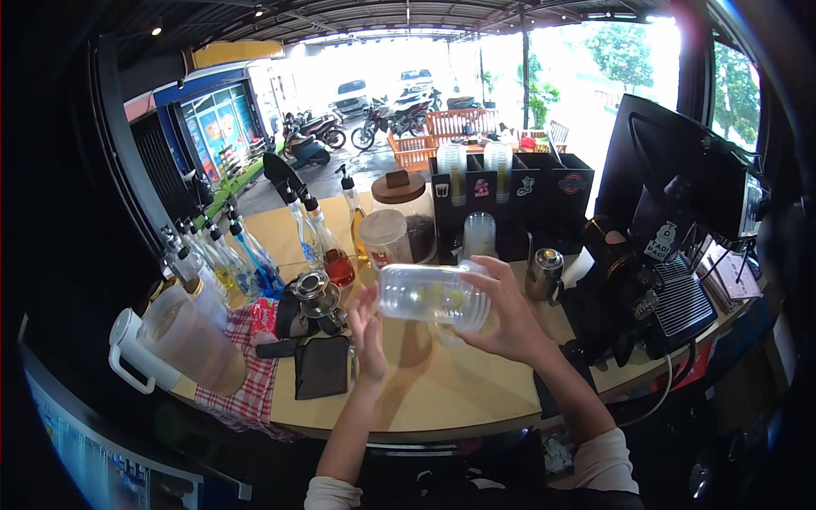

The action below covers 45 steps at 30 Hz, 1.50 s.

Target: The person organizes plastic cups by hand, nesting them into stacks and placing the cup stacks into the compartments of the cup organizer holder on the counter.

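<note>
Over the counter, my right hand [510, 313] grips a stack of clear plastic cups [425, 293] by the rim end. The stack lies on its side in the air, its base pointing left, with a yellowish print showing through. My left hand [368, 336] is open, fingers stretched up beside the base of the cups; whether they touch it I cannot tell. Behind the held stack, another stack of clear cups [480, 234] stands upright. A clear plastic tub [385, 236] and a wooden-lidded jar [416, 223] with dark contents are just beyond my hands.
Several pump bottles [246, 259] line the left side. A large pitcher [191, 340] stands on a checkered cloth [234, 374], near a metal pot [315, 293]. To the right are a metal jug [544, 274] and a coffee machine [625, 280]; a black cup organizer [552, 200] stands behind.
</note>
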Available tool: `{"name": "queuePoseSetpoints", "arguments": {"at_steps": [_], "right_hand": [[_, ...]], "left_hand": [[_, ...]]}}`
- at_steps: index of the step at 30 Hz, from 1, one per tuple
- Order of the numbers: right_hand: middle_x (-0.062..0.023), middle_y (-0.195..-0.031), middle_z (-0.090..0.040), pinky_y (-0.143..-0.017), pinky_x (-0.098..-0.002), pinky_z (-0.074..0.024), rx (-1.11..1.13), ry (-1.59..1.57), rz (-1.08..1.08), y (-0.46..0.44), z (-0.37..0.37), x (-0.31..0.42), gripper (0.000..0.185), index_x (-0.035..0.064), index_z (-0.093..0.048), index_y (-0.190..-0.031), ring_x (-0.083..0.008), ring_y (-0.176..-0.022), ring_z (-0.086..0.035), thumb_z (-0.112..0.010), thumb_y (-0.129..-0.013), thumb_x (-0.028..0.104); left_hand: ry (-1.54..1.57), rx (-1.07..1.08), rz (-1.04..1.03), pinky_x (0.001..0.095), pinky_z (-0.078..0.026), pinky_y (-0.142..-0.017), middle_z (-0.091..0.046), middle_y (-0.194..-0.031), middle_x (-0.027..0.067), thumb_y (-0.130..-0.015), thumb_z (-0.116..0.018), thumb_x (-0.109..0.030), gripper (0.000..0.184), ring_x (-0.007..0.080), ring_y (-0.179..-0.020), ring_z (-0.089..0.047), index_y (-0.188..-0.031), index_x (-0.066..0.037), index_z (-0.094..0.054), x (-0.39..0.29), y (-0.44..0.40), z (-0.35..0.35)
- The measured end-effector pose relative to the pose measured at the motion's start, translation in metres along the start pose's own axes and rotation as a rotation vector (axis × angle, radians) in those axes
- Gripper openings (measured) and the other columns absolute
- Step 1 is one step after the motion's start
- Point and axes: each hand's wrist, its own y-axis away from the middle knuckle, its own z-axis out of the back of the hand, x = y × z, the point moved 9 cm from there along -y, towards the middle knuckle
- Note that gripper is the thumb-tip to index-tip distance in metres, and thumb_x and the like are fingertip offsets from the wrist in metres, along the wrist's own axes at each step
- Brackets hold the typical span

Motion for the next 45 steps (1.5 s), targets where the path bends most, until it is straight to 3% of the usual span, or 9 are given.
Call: {"name": "queuePoseSetpoints", "arguments": {"at_steps": [2, 5, 8, 11, 14, 33, 36, 40, 45], "right_hand": [[-0.0157, -0.133, -0.03, -0.098, -0.0406, -0.0377, 0.143, 0.051, 0.098, 0.0, -0.022, 0.011, 0.074, 0.0133, -0.039, -0.128, -0.0321, -0.122, -0.037, -0.075, -0.063, 0.011], [-0.0149, -0.135, -0.028, -0.099, -0.0421, -0.0364, 0.117, -0.046, 0.12, -0.004, -0.031, 0.026, 0.071, 0.0121, -0.043, -0.126, -0.0322, -0.124, -0.035, -0.075, -0.063, 0.009], [-0.0135, -0.13, -0.039, -0.096, -0.0398, -0.0406, -0.083, -0.313, 0.033, -0.008, -0.018, 0.019, 0.059, 0.0063, -0.047, -0.119, -0.0275, -0.12, -0.042, -0.074, -0.067, 0.008], [-0.0096, -0.097, -0.062, -0.087, -0.031, -0.0463, 0.144, -0.594, -0.114, -0.005, -0.041, -0.003, 0.026, 0.0001, -0.056, -0.103, -0.0153, -0.096, -0.058, -0.066, -0.081, 0.009], [-0.0092, -0.091, -0.064, -0.083, -0.0269, -0.0481, 0.158, -0.849, -0.31, 0.0, -0.051, -0.008, 0.016, -0.0024, -0.059, -0.097, -0.0141, -0.089, -0.061, -0.062, -0.084, 0.007], [-0.0136, -0.085, -0.065, -0.07, -0.0256, -0.0529, 0.0, -0.758, -0.536, 0.002, -0.009, -0.038, 0.021, -0.007, -0.06, -0.098, -0.0151, -0.076, -0.064, -0.055, -0.089, 0.011], [-0.0137, -0.09, -0.065, -0.075, -0.0279, -0.0524, 0.008, -0.853, -0.466, -0.001, -0.01, -0.028, 0.024, -0.0048, -0.059, -0.106, -0.0162, -0.081, -0.064, -0.056, -0.088, 0.011], [-0.0135, -0.1, -0.065, -0.086, -0.0313, -0.0475, 0.224, -0.393, 0.029, -0.007, -0.002, 0.007, 0.052, 0.0038, -0.04, -0.132, -0.0173, -0.093, -0.063, -0.057, -0.084, 0.004], [-0.0174, -0.099, -0.064, -0.08, -0.0286, -0.0505, 0.051, -0.711, -0.314, -0.007, 0.007, -0.02, 0.039, 0.0003, -0.046, -0.123, -0.0168, -0.089, -0.063, -0.056, -0.085, 0.002]], "left_hand": [[0.288, 0.234, -0.219, 0.0394, -0.032, -0.101, -0.043, -0.126, 0.0163, -0.078, -0.065, -0.028, 0.068, 0.0256, -0.118, -0.042, -0.131, -0.004, -0.031, -0.072, 0.001, -0.031], [-0.022, 0.47, -0.115, 0.0403, -0.036, -0.099, -0.043, -0.126, 0.0156, -0.073, -0.072, -0.027, 0.072, 0.0258, -0.118, -0.043, -0.13, -0.005, -0.032, -0.09, 0.004, -0.042], [-0.049, 0.39, -0.132, 0.0392, -0.039, -0.097, -0.043, -0.126, 0.0154, -0.067, -0.078, -0.025, 0.077, 0.0246, -0.116, -0.045, -0.128, -0.007, -0.034, -0.081, 0.0, -0.016], [0.008, 0.375, -0.116, 0.0395, -0.038, -0.098, -0.043, -0.126, 0.0153, -0.066, -0.079, -0.024, 0.073, 0.0254, -0.116, -0.046, -0.123, -0.006, -0.037, -0.079, 0.004, -0.014], [-0.023, 0.39, -0.138, 0.0395, -0.039, -0.098, -0.043, -0.126, 0.0154, -0.066, -0.08, -0.026, 0.073, 0.0259, -0.116, -0.046, -0.123, -0.007, -0.037, -0.076, 0.004, -0.013], [0.046, 0.327, 0.039, 0.0354, -0.043, -0.093, -0.05, -0.116, 0.0111, -0.066, -0.076, -0.014, 0.066, 0.021, -0.109, -0.051, -0.122, -0.002, -0.043, -0.052, 0.003, -0.015], [0.091, 0.274, 0.083, 0.0363, -0.047, -0.091, -0.051, -0.116, 0.012, -0.071, -0.072, -0.017, 0.061, 0.0215, -0.107, -0.053, -0.122, -0.002, -0.042, -0.04, 0.002, -0.008], [0.296, 0.229, 0.295, 0.0389, -0.052, -0.084, -0.051, -0.119, 0.0142, -0.077, -0.065, -0.015, 0.055, 0.0232, -0.106, -0.055, -0.124, -0.001, -0.04, -0.037, 0.007, -0.012], [0.266, 0.246, 0.264, 0.0386, -0.052, -0.085, -0.05, -0.118, 0.0145, -0.078, -0.065, -0.013, 0.056, 0.0236, -0.107, -0.054, -0.125, 0.0, -0.038, -0.037, 0.008, -0.01]]}}
